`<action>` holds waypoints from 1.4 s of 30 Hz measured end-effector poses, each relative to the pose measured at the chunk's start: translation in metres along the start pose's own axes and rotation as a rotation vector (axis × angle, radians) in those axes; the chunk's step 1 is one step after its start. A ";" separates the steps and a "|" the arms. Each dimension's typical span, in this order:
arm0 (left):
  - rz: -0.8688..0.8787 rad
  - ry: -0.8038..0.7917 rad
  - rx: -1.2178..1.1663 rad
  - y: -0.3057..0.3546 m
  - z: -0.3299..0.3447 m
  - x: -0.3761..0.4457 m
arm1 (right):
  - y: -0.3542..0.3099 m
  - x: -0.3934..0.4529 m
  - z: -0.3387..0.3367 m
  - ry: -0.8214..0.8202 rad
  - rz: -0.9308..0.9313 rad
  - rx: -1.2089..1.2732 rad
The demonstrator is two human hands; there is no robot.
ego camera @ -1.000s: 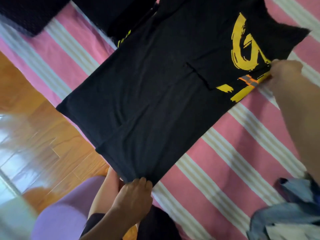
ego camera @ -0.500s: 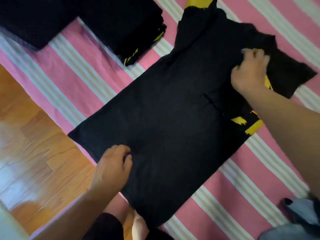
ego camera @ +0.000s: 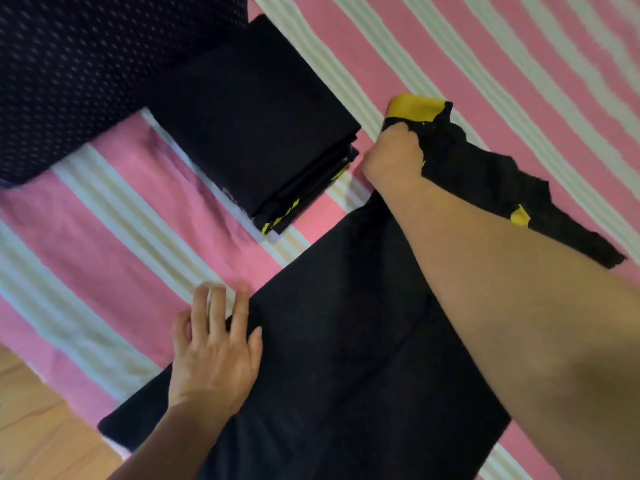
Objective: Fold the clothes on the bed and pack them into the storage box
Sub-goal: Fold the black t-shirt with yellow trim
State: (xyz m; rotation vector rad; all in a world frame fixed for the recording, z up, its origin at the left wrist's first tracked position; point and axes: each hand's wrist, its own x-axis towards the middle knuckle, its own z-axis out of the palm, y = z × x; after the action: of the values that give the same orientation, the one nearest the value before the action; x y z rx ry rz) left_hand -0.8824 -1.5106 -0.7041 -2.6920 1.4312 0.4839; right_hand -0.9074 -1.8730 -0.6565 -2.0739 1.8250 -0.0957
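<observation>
A black T-shirt with yellow print lies spread on the pink-and-white striped bed, its right side folded over. My left hand rests flat with spread fingers on the shirt's left edge. My right hand grips the black fabric near the yellow collar at the shirt's far end, fingers curled into the cloth. A stack of folded black clothes with yellow print sits just left of my right hand.
A dark dotted fabric item fills the upper left corner, against the folded stack. The wooden floor shows past the bed's edge at the lower left.
My left hand slid up along the shirt's left edge. My right hand moved from the shirt's right sleeve area to the collar end and gripped it. The view shifted toward the folded stack.
</observation>
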 end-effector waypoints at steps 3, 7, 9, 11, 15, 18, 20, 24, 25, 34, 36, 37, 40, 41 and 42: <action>0.017 -0.023 -0.037 0.000 -0.005 -0.003 | 0.046 -0.025 -0.038 0.272 0.200 0.386; 0.044 -0.011 -0.058 -0.003 -0.009 -0.004 | 0.144 -0.103 -0.064 0.356 0.685 0.929; 0.057 0.011 -0.058 -0.002 -0.010 -0.005 | 0.175 -0.129 -0.068 0.168 0.857 1.132; 0.076 0.027 -0.059 -0.002 -0.012 -0.006 | 0.186 -0.129 -0.069 0.028 0.890 1.246; 0.119 0.047 -0.087 -0.009 -0.019 -0.009 | 0.184 -0.111 -0.064 -0.091 1.018 1.230; 0.099 0.063 -0.123 -0.018 -0.027 -0.014 | 0.157 -0.092 -0.066 0.077 0.915 1.146; 0.051 0.057 -0.154 -0.026 -0.033 -0.019 | 0.125 -0.075 -0.077 0.156 0.615 0.930; 0.093 -0.016 -0.173 -0.046 -0.033 -0.031 | 0.055 -0.057 -0.109 0.054 0.136 0.702; 0.100 -0.027 -0.163 -0.048 -0.032 -0.036 | 0.048 -0.051 -0.114 0.051 0.104 0.695; -0.001 0.028 -0.086 -0.039 -0.031 -0.058 | 0.212 -0.125 -0.089 0.193 0.704 1.127; 0.016 0.016 -0.040 -0.038 -0.035 -0.067 | 0.262 -0.162 -0.089 0.193 0.842 1.197; 0.034 0.018 -0.007 -0.038 -0.037 -0.073 | 0.278 -0.179 -0.090 0.149 0.878 1.232; 0.122 0.055 0.068 -0.042 -0.038 -0.090 | 0.301 -0.192 -0.092 -0.039 0.911 1.327; 0.117 0.055 0.078 -0.045 -0.038 -0.093 | 0.301 -0.187 -0.094 -0.094 0.928 1.370; 0.082 0.036 0.070 -0.048 -0.038 -0.094 | 0.299 -0.180 -0.098 -0.132 0.964 1.410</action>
State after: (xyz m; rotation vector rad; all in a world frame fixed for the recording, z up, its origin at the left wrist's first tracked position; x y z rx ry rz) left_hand -0.8826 -1.4151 -0.6443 -2.6094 1.5428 0.3845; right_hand -1.2461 -1.7476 -0.6267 -0.2115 1.6147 -0.6933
